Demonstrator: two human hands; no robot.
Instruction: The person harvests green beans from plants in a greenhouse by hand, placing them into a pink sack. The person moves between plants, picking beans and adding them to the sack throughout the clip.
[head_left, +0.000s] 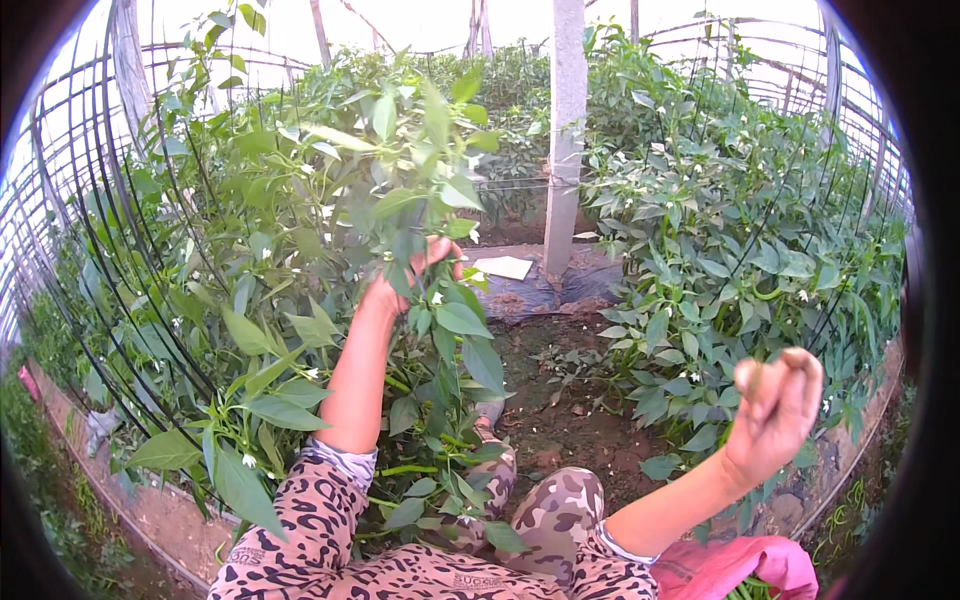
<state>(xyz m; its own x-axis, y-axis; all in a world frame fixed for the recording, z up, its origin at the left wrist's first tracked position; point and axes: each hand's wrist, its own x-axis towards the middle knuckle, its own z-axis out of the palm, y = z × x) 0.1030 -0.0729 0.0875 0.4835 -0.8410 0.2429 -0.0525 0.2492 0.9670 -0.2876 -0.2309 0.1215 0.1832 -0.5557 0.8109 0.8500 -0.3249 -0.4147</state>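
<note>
My left hand (420, 277) reaches into a tall pepper plant (420, 202) left of centre, its fingers curled round or behind a leafy stem; leaves partly hide the grip. White flowers dot the foliage, and long green peppers (409, 471) hang low on the plant, beside my left forearm. Raised at the right, my right hand (776, 409) has its fingers bent towards the thumb; whether something small is between them cannot be told. Below it, at the bottom right, lies a pink cloth bag (776, 562) with green peppers inside.
Pepper plants (697, 247) crowd the right side. A concrete post (566, 135) rises behind black plastic film (592, 281), with a pale flat piece (506, 267) beside it. Dark strings (112, 315) run up at the left. Bare soil (562, 405) lies between the rows, near my knees.
</note>
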